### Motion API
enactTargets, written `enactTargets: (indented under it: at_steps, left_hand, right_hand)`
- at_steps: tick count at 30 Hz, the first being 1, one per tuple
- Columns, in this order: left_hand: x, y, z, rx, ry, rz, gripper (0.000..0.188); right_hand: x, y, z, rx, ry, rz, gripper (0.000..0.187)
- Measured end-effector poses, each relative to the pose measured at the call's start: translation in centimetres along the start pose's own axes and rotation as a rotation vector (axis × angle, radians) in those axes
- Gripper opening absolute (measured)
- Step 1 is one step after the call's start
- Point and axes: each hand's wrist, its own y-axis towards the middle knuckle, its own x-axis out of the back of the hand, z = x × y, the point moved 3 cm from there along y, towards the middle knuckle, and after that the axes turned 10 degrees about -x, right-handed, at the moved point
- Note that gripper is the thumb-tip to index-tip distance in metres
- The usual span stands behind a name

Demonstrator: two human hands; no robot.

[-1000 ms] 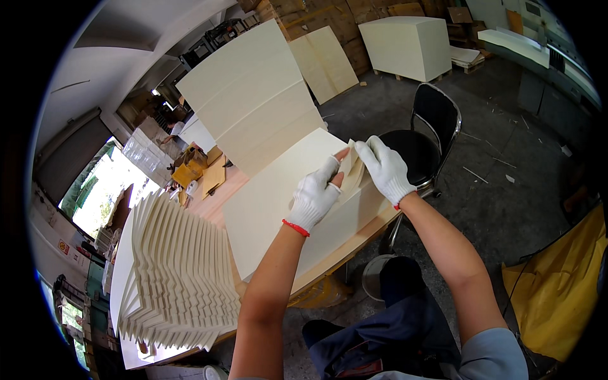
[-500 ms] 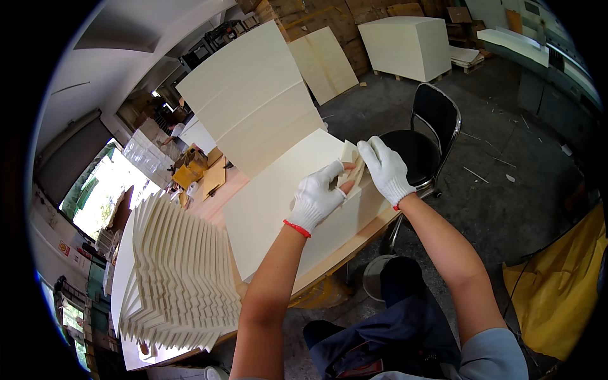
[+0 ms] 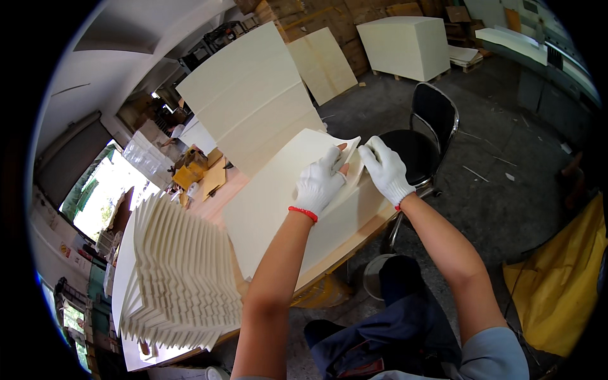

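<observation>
My gloved left hand [image 3: 320, 183] and right hand [image 3: 386, 170] both pinch the top cream paper sheet's [image 3: 285, 190] curled corner at 1 o'clock on the wooden tabletop [image 3: 221, 190]; fanned cream sheet stack [image 3: 177, 272] at 8.

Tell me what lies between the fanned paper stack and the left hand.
In the head view, the cream sheets that the left hand presses on stretch toward the fanned stack, with a strip of bare wooden table between.
</observation>
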Motion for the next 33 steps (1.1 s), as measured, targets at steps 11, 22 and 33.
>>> enactTargets:
  at_steps: [11, 22, 33]
  left_hand:
    - [0.6, -1.7, -0.7, -0.028, -0.164, 0.037, 0.054]
    - [0.6, -1.9, -1.0, 0.017, -0.272, 0.015, 0.033]
    - [0.6, -1.7, -1.1, 0.017, -0.254, 0.022, 0.029]
  right_hand:
    - [0.0, 0.2, 0.1, -0.046, -0.013, -0.01, 0.036]
    - [3.4, 0.2, 0.4, 0.237, -0.721, 0.265, 0.038]
    - [0.7, 0.7, 0.2, -0.076, -0.073, 0.139, 0.05]
